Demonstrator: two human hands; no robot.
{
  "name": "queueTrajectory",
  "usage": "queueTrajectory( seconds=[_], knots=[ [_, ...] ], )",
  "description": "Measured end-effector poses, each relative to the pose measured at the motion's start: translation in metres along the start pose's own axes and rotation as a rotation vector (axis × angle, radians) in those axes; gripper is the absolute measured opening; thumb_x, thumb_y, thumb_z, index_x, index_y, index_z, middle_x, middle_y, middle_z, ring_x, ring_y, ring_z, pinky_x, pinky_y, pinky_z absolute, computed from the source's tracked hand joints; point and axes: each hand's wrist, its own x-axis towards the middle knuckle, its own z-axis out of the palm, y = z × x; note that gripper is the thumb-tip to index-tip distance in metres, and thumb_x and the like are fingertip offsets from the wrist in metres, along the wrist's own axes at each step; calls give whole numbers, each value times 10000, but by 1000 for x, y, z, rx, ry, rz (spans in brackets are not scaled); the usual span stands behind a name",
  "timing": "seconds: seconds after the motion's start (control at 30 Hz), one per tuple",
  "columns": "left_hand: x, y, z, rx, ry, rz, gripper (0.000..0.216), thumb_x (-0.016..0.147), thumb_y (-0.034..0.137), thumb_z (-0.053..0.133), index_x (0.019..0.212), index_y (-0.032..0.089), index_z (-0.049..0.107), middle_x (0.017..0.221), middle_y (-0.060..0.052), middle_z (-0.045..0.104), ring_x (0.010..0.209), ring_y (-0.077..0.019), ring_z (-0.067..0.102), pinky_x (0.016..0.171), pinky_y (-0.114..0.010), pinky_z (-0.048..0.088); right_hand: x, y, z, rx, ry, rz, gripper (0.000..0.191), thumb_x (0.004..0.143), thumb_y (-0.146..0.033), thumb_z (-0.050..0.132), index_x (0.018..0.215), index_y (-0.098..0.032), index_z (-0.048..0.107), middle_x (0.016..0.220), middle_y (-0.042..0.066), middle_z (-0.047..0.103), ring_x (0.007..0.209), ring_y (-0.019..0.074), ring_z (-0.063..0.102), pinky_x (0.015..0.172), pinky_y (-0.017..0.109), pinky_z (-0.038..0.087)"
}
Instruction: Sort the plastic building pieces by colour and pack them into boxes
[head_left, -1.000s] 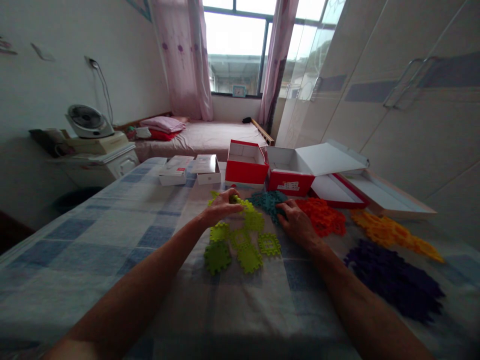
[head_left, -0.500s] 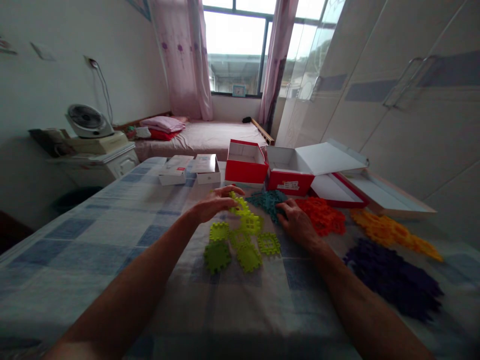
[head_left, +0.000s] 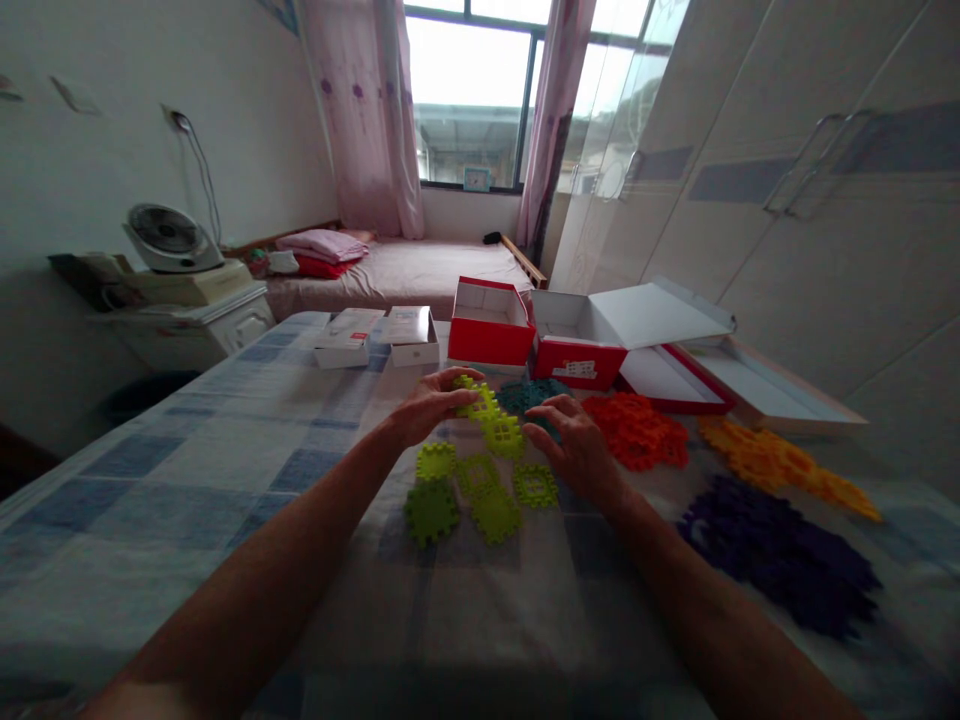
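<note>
Lime-green puzzle pieces [head_left: 480, 480] lie on the checked tablecloth [head_left: 225, 480], near the middle. The left hand [head_left: 431, 405] pinches a linked strip of green pieces [head_left: 487, 415] at their far edge. The right hand [head_left: 574, 445] hovers just right of it, fingers loosely spread, over the teal pieces [head_left: 525, 395].

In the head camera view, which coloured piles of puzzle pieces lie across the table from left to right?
Lime-green pieces under the left hand → teal pile behind the right hand → red-orange pile → yellow-orange pile; the purple pile lies nearer, below those two.
</note>
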Motion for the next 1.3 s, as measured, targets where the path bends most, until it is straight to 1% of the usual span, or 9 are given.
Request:
queueTrajectory(
  seconds=[0.23,0.4,0.6,0.8,0.87,0.97,1.07,1.2,1.3],
  knots=[
    [0,0,8,-121,-28,18,377,653,258,708,1012,178,624,844,-4,606,692,-78,565,651,-215,453,2,-14,11,16,-92,4,135,846,-251,496,733,-195,543,851,38,553,842,153,520,769,266,417],
    [8,6,-9,-204,192,49,378,611,276,704,959,161,612,804,-3,620,647,-79,567,637,-226,457,1,-12,12,76,-126,-1,150,824,-198,489,675,-191,498,802,23,538,770,130,510,706,242,398],
    [11,3,-37,316,403,117,532,605,381,704,1056,121,590,751,-7,603,648,-110,550,606,-231,423,-1,-21,10,189,-214,-46,170,831,-224,486,675,-184,541,770,19,552,760,128,529,703,247,408],
    [16,-8,-40,910,568,240,457,638,367,666,1030,136,623,1063,-114,566,1086,-271,496,936,-361,373,0,-20,9,176,-163,-57,183,856,-330,495,878,-204,626,932,47,588,929,160,533,842,298,411],
    [14,-6,-32,978,514,290,388,686,361,628,1019,161,628,1054,-98,571,1036,-247,523,918,-346,388,2,-10,8,127,-87,4,208,869,-332,466,900,-209,630,939,50,584,945,169,529,860,312,407],
    [6,-3,-6,944,150,260,319,760,406,562,974,184,641,937,-61,612,808,-177,583,765,-296,445,5,8,6,45,19,112,213,865,-306,450,896,-201,633,921,54,581,923,180,537,855,318,411],
    [-5,-7,26,1044,-140,237,413,687,518,623,957,206,654,936,-65,608,802,-201,582,731,-307,435,5,22,4,12,52,156,206,851,-281,456,904,-193,634,927,59,580,913,184,543,852,315,415],
    [-16,-17,50,1224,-139,155,644,523,545,733,1065,222,606,978,-87,576,900,-278,565,767,-346,421,3,27,3,11,38,173,206,839,-264,460,922,-196,635,937,57,580,912,181,548,847,311,421],
    [-16,-23,51,1189,-129,157,719,533,487,746,1175,238,538,1062,-87,546,964,-271,546,823,-339,410,2,27,3,10,32,175,204,835,-252,459,926,-196,634,939,55,580,913,178,550,848,309,422]
  ],
)
